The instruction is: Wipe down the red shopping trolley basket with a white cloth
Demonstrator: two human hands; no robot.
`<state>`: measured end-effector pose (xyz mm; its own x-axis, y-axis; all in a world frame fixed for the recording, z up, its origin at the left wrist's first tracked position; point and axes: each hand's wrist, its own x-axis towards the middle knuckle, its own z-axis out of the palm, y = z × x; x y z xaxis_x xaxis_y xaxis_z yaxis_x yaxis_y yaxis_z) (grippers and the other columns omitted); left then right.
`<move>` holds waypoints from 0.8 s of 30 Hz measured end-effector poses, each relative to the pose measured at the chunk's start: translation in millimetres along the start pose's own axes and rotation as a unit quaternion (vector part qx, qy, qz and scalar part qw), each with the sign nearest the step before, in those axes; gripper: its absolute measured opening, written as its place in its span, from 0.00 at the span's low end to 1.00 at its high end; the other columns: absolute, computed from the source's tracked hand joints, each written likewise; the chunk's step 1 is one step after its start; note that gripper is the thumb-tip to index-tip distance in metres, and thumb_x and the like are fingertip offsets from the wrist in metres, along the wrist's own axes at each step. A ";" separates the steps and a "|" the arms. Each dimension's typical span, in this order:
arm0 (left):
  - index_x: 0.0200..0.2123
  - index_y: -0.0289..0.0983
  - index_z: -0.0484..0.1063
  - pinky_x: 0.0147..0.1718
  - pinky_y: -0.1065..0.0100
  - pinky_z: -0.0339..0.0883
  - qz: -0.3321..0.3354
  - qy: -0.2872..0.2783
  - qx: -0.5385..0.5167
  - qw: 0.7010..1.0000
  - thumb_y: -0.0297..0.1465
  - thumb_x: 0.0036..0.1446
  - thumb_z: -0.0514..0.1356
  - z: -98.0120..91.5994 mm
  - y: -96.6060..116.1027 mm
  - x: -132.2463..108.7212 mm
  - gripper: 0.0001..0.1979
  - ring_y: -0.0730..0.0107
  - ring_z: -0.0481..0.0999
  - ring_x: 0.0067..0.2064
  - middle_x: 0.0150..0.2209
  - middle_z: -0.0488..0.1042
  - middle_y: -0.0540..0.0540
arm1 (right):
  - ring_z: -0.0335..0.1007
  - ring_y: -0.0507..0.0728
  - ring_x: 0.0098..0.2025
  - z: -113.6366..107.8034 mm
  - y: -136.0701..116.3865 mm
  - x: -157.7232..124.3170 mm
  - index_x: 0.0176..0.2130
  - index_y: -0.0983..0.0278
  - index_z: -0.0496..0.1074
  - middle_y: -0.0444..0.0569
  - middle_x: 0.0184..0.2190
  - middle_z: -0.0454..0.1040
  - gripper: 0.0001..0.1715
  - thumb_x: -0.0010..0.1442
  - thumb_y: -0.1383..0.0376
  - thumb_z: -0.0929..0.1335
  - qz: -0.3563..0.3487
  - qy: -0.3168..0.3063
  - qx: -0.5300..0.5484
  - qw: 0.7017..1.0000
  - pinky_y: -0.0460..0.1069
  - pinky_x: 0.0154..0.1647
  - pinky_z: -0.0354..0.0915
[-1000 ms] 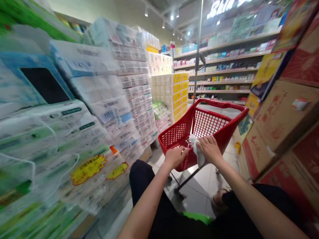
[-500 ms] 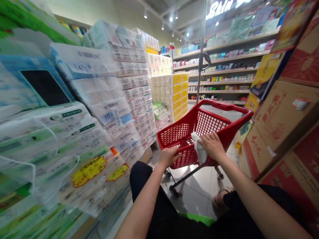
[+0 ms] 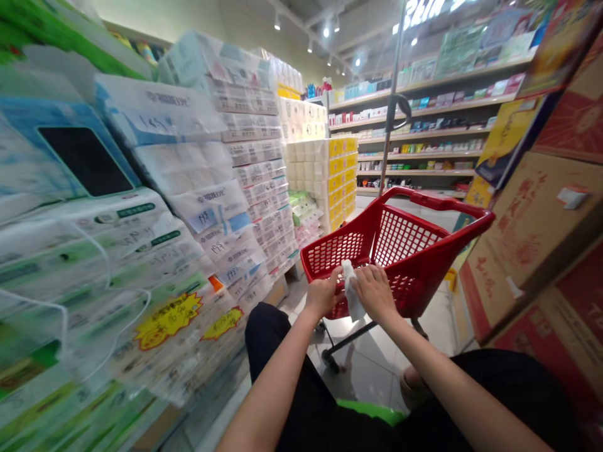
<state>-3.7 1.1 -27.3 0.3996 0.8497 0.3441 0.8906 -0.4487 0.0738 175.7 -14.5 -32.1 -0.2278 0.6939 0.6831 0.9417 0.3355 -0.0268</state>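
A red plastic shopping cart (image 3: pixel 426 270) stands in front of my knees, its handle at the far right. My left hand (image 3: pixel 323 296) is closed around the near top rim of its basket. Just to the right, my right hand (image 3: pixel 375 294) presses a crumpled white cloth (image 3: pixel 352 296) over the same rim, fingers bent on it. The cloth hangs down outside the basket and lies close to my left fingertips. Whether it is fabric or tissue I cannot tell. Through the perforated walls, the visible part of the basket shows no goods.
Tall stacks of tissue packs (image 3: pixel 257 169) line the left side, with a phone (image 3: pixel 87 162) lying on one. Cardboard boxes (image 3: pixel 541 213) are piled at the right. A metal pole (image 3: pixel 391 138) rises behind the cart, before stocked shelves (image 3: pixel 424 135).
My right hand has slid left along the rim with the cloth, up to my left hand. The cart has shifted slightly to the right in view.
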 end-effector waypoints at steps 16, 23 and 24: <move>0.69 0.38 0.35 0.34 0.69 0.63 -0.011 0.006 0.013 1.000 0.50 0.57 0.59 0.7 18.9 -0.9 0.47 0.60 0.78 0.34 0.31 0.77 0.45 | 0.56 0.62 0.60 -29.2 100.0 -9.2 0.52 0.56 0.67 0.50 0.53 0.69 0.19 0.67 0.55 0.57 -0.028 -0.009 -0.043 0.999 0.63 0.66 0.40; 0.68 0.38 0.36 0.35 0.67 0.64 -0.006 0.003 0.003 1.000 0.50 0.59 0.56 0.5 28.7 -3.9 0.45 0.60 0.77 0.34 0.32 0.77 0.44 | 0.50 0.64 0.64 -19.2 58.3 -16.7 0.53 0.57 0.67 0.51 0.55 0.67 0.20 0.66 0.58 0.58 0.036 0.020 0.001 0.999 0.65 0.66 0.44; 0.68 0.38 0.36 0.35 0.67 0.64 -0.006 -0.002 0.000 1.000 0.49 0.59 0.56 0.1 29.8 -4.2 0.44 0.59 0.77 0.34 0.32 0.77 0.44 | 0.50 0.63 0.64 -18.9 47.3 -17.7 0.54 0.57 0.66 0.51 0.55 0.67 0.20 0.66 0.57 0.58 0.027 0.011 0.007 1.000 0.64 0.66 0.44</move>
<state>21.2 -15.9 -26.6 0.3904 0.8555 0.3403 0.8952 -0.4390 0.0768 228.9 -23.0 -31.7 -0.1705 0.6965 0.6970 0.9488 0.3071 -0.0748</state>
